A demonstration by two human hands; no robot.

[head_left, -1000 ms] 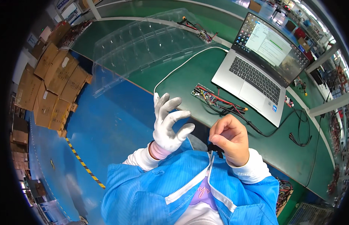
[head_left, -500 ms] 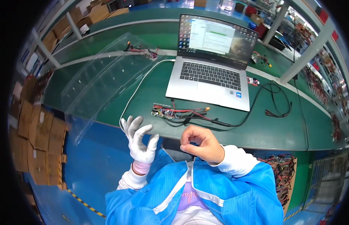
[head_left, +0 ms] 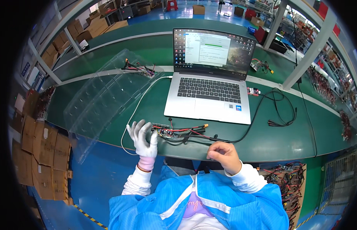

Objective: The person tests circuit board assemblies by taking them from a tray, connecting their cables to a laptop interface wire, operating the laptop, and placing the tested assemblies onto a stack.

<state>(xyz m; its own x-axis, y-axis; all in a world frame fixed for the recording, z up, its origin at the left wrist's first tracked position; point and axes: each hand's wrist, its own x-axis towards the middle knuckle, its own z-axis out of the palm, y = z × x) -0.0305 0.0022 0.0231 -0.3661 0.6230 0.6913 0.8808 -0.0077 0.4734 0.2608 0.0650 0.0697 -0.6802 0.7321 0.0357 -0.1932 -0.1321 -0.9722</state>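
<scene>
Nearest, blue smock (head_left: pixel 209 207) across the lower edge, white cuffs at both wrists. Left hand (head_left: pixel 143 140) in a white glove, raised at the near table edge, fingers spread wide, gripping nothing; fingertips just beside the left end of the circuit board (head_left: pixel 166 131), contact not clear. Right hand (head_left: pixel 223 156) bare, curled into a loose fist over the table edge, well right of the board; anything pinched inside hidden, cannot tell. Board flat on the green table (head_left: pixel 293 142), near its front edge, between the hands and the laptop (head_left: pixel 211 84), red and black wires (head_left: pixel 190 132) trailing off its right side. Black cable (head_left: pixel 276 111) looping further right across the mat. White cable (head_left: pixel 138 105) curving from the near left up to the laptop's left side. Laptop open just behind the board, screen lit. Clear plastic tray (head_left: pixel 105 96) lying at an angle to the left, overhanging the table edge. Small wire bundle (head_left: pixel 140 69) beyond the tray. Cardboard boxes (head_left: pixel 40 149) stacked on the blue floor far left. More boxes and benches at the back, too small to detail.
</scene>
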